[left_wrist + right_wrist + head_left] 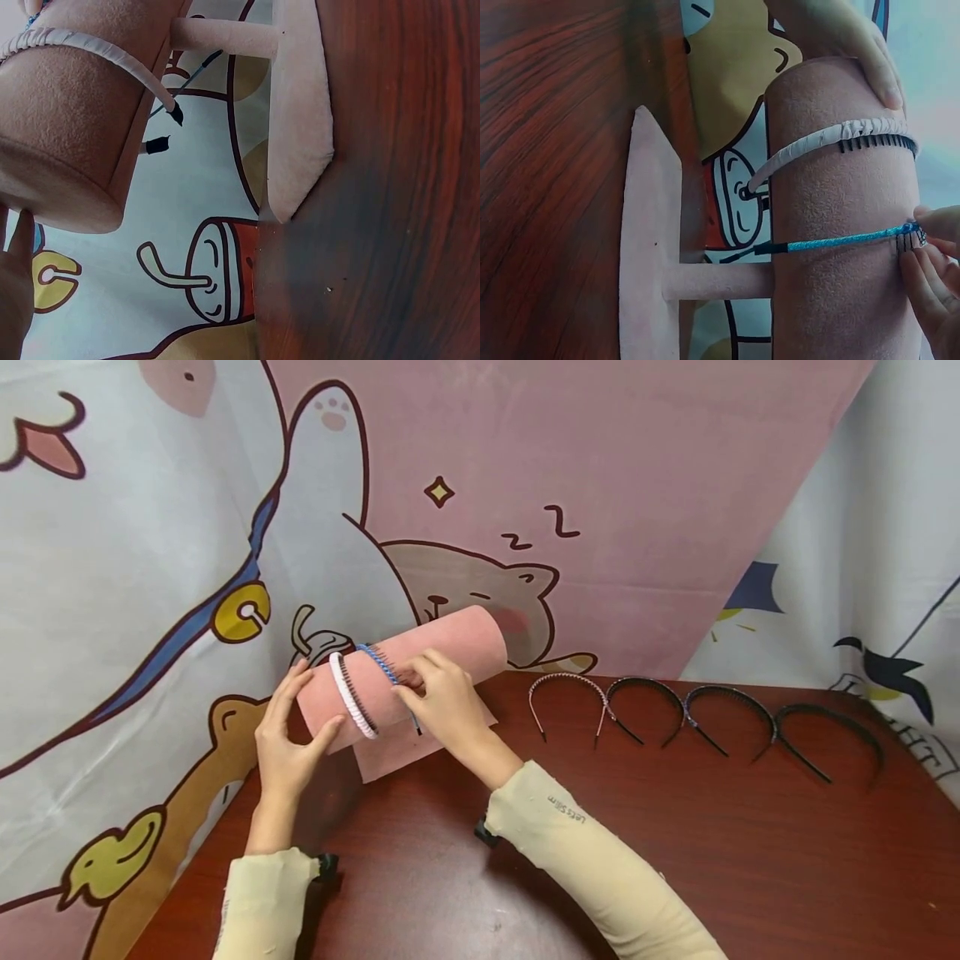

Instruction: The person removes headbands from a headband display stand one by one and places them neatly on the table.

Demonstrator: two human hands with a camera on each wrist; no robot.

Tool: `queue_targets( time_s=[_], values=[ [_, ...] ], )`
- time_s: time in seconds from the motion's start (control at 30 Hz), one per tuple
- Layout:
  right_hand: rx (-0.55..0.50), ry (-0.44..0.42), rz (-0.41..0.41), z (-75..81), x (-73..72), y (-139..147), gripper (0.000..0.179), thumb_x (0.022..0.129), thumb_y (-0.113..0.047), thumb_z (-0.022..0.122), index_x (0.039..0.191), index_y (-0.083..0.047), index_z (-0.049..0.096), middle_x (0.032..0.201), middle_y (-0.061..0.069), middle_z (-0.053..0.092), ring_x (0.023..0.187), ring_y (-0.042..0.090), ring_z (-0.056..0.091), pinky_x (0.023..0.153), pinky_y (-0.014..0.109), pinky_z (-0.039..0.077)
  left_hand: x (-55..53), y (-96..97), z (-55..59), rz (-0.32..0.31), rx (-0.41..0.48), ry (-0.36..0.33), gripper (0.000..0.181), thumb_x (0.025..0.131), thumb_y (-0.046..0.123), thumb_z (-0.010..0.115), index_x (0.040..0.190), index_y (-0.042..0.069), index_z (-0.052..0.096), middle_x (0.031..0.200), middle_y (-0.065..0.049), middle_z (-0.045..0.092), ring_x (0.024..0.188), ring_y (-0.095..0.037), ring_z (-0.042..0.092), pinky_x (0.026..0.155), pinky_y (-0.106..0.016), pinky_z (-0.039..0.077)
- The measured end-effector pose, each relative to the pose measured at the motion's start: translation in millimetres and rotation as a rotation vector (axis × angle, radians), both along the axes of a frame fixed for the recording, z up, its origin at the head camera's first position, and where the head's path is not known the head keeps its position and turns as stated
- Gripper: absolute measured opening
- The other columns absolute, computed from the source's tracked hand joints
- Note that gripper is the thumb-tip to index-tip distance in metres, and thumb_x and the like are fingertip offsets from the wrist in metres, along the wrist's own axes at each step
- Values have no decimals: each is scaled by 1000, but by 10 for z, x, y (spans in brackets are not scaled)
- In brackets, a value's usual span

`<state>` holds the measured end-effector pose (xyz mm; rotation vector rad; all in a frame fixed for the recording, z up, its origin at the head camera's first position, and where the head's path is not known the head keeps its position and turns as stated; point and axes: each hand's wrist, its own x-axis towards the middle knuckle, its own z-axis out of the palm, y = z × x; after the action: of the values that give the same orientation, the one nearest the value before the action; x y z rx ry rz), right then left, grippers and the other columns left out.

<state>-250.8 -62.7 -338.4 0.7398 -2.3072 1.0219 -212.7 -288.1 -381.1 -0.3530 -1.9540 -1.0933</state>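
Observation:
A pink, fuzzy headband stand [457, 639] has a thick roll on a post, with a flat base [649, 247] below. My left hand [288, 756] rests on the roll's left end, thumb and fingers spread and fairly straight. Close to it, a white headband [352, 697] with dark comb teeth wraps the roll. Further right, a blue braided headband [847, 238] lies across the roll, its dark tip sticking out past the roll's side. My right hand [446, 702] pinches the blue headband's toothed part between thumb and fingers.
On the dark red wooden table [675, 860], several headbands stand in a row at the right: a pale one [566, 677], then darker ones such as a black one [645, 682]. A cartoon-printed cloth [637, 485] hangs close behind the stand.

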Motion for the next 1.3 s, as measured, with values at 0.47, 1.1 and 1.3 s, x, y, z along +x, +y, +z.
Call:
queue_targets(
  time_s=[0.47, 1.1, 1.3],
  values=[
    [1, 23, -41, -65, 22, 47, 11, 84, -14, 73, 95, -13, 71, 89, -2, 67, 79, 8, 68, 74, 25, 55, 3, -17, -2, 5, -6, -1, 66, 73, 16, 86, 134, 10, 63, 146, -4, 58, 140, -19, 49, 117, -22, 34],
    [-50, 13, -143, -268, 17, 229, 12, 80, -10, 73, 89, -13, 66, 87, -2, 65, 76, 9, 65, 68, 26, 55, -63, -65, -67, -3, -5, 5, 65, 73, 18, 87, 134, 13, 64, 146, -2, 57, 141, -20, 49, 117, -22, 34],
    [-70, -8, -154, -312, 24, 290, 11, 81, -11, 72, 89, -14, 66, 87, -2, 65, 75, 8, 65, 69, 24, 55, -44, -61, -52, -7, -6, -5, 65, 75, 22, 86, 135, 17, 63, 147, 2, 57, 141, -21, 49, 117, -24, 34]
  ],
)
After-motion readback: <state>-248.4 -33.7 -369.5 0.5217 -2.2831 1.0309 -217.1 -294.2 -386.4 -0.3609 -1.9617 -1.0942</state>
